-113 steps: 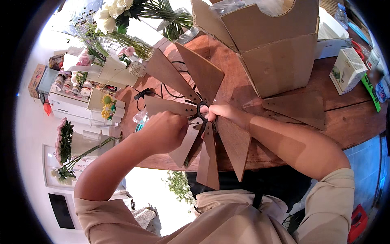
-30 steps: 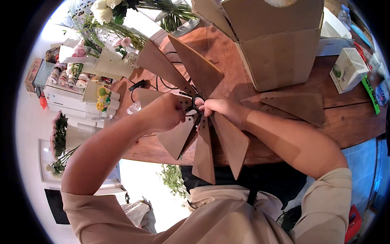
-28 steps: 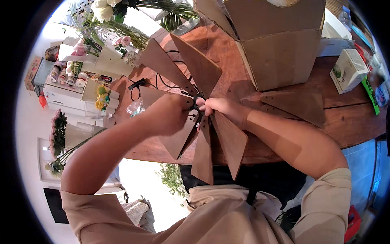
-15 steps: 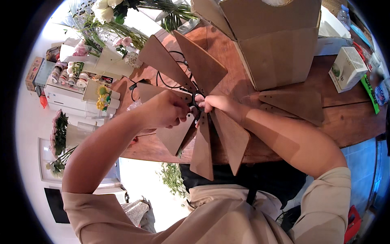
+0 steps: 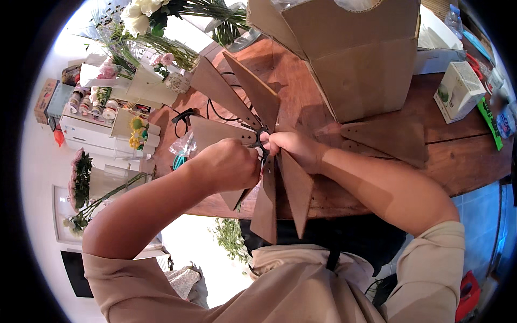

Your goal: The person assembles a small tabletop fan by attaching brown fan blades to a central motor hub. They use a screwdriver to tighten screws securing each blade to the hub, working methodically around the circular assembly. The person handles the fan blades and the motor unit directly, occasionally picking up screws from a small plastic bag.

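Observation:
Several flat brown wooden blades (image 5: 223, 89) fan out from a small black hub (image 5: 262, 134) at the table's near edge. The blades are fixed there with small dark screws and look like parts of a fan. My right hand (image 5: 293, 148) is closed on the hub from the right, its thumb and fingers at the black ring. Just left of the hub, my left hand (image 5: 231, 164) is closed in a fist over the near-left blade. Its fingers are turned away, so what they grip is hidden. Loose blades (image 5: 390, 140) lie on the table to the right.
An open cardboard box (image 5: 361, 64) stands behind the blades on the wooden table (image 5: 452, 161). A small white box (image 5: 460, 91) and a green packet (image 5: 489, 123) are at the right. A black cable (image 5: 215, 110) and clear plastic wrap (image 5: 184, 144) lie left, near vases of flowers (image 5: 145, 81).
My left hand has turned over and moved slightly down and right, now covering most of the near-left blade. The bladed assembly has tilted and turned a little; my right hand stays at the hub.

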The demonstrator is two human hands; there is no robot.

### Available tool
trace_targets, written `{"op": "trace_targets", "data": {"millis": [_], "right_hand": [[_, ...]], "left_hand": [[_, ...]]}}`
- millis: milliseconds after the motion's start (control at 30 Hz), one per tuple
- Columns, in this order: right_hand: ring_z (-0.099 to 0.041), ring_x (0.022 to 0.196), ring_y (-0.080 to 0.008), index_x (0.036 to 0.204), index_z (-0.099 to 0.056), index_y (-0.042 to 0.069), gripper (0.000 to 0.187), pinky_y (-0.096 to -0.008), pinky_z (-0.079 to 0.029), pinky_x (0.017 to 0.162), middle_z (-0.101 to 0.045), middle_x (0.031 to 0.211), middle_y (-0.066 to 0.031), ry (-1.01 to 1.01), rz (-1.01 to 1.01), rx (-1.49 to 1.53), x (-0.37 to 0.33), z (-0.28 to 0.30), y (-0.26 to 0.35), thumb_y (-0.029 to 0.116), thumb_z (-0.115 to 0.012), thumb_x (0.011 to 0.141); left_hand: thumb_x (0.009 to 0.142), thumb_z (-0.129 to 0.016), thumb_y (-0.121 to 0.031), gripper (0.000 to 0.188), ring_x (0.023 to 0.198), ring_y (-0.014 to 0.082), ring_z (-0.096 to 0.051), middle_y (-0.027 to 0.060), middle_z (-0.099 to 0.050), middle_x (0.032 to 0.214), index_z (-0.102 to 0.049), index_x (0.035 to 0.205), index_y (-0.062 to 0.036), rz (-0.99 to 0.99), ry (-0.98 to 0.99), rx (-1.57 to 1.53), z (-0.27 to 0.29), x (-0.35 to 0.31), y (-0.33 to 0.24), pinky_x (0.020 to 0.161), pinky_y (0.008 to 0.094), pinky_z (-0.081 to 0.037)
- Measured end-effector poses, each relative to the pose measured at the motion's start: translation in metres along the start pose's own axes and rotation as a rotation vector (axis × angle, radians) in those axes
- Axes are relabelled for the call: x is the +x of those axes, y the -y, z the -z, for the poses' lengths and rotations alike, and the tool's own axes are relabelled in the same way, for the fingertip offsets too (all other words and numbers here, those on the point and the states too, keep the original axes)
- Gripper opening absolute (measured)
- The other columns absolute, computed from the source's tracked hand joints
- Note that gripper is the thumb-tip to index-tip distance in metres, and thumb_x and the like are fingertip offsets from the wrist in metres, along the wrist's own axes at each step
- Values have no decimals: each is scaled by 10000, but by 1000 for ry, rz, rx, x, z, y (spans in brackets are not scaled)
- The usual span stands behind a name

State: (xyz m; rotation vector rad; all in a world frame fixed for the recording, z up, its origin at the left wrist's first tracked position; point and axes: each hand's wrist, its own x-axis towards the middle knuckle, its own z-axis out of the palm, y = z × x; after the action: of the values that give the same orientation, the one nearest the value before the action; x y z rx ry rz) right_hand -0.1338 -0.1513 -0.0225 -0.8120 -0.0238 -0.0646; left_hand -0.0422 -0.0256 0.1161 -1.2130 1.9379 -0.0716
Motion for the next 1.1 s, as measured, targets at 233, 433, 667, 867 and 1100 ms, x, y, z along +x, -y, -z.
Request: {"op": "trace_targets", "data": {"millis": [233, 433, 667, 867, 1100], "right_hand": [[-653, 646, -262, 753, -546, 16, 290, -362, -521, 628, -554, 703, -95, 37, 33, 29, 3, 5, -3, 258, -523, 913], [-662, 657, -256, 735, -562, 6, 243, -321, -497, 621, -568, 713, -106, 16, -6, 64, -2, 6, -1, 217, -538, 854], [-606, 611, -228, 706, -573, 5, 226, -323, -457, 579, -565, 714, -113, 0, 76, -111, -2, 4, 1, 192, -540, 829], [-572, 668, -196, 695, -575, 13, 269, -328, -437, 652, -559, 704, -86, -14, 117, -193, 4, 7, -2, 225, -531, 855], [-619, 654, -243, 692, -550, 8, 265, -338, -469, 621, -545, 701, -103, -24, -81, 80, -8, -9, 5, 199, -525, 874]], "left_hand": [[886, -582, -179, 265, 619, 293, -661, 185, -699, 714, -735, 775, 7, 802, 228, -1232, 33, 8, 27, 595, 396, -511], [877, -558, -137, 240, 665, 367, -687, 201, -692, 739, -717, 771, 6, 660, 65, -816, 4, 16, 11, 600, 437, -530], [835, -621, -159, 141, 760, 337, -718, 144, -716, 814, -716, 790, -65, 401, 313, -407, 20, 16, 7, 663, 427, -572], [825, -630, -164, 116, 748, 320, -721, 118, -713, 792, -716, 799, -91, 32, 125, -3, 3, 3, 5, 652, 427, -566], [854, -600, -137, 206, 727, 398, -687, 193, -679, 728, -693, 741, 6, 491, 146, -891, 1, 13, 22, 709, 461, -554]]}}
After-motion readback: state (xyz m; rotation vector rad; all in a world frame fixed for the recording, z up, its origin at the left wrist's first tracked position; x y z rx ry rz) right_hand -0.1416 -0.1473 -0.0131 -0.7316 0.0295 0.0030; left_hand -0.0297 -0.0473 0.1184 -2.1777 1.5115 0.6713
